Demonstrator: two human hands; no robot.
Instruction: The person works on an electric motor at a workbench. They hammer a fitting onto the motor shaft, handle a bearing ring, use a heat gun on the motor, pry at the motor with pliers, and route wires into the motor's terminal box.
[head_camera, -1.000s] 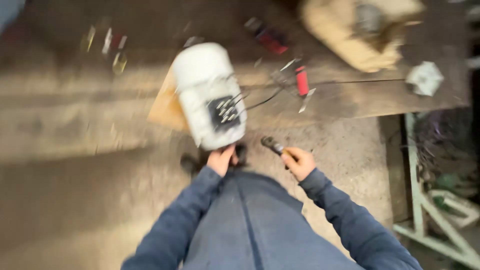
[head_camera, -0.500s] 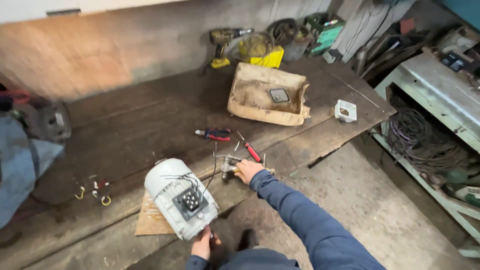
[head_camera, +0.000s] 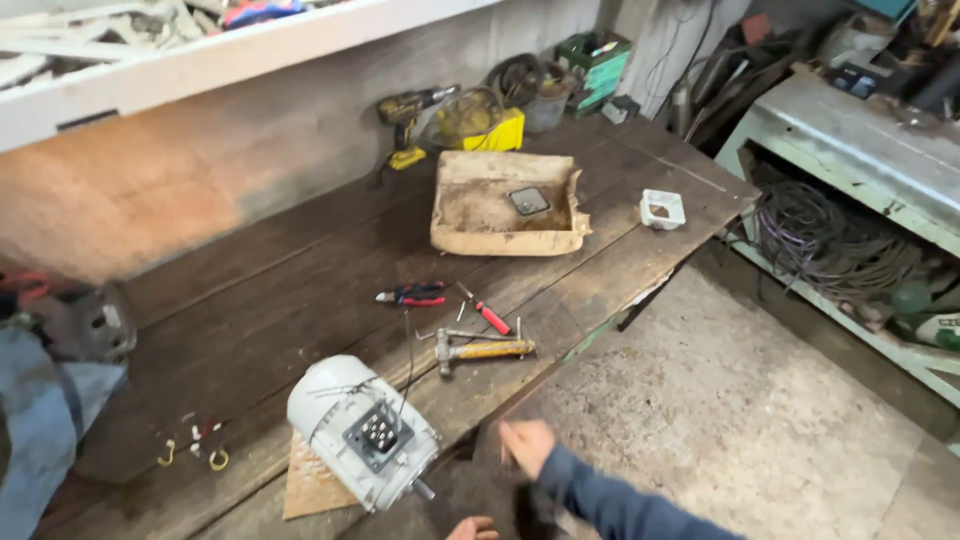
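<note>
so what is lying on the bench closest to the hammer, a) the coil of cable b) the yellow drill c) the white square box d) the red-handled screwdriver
d: the red-handled screwdriver lies just above the hammer on the wooden bench, while the drill stands far back by the wall and the white square box sits near the bench's far right edge.
</note>
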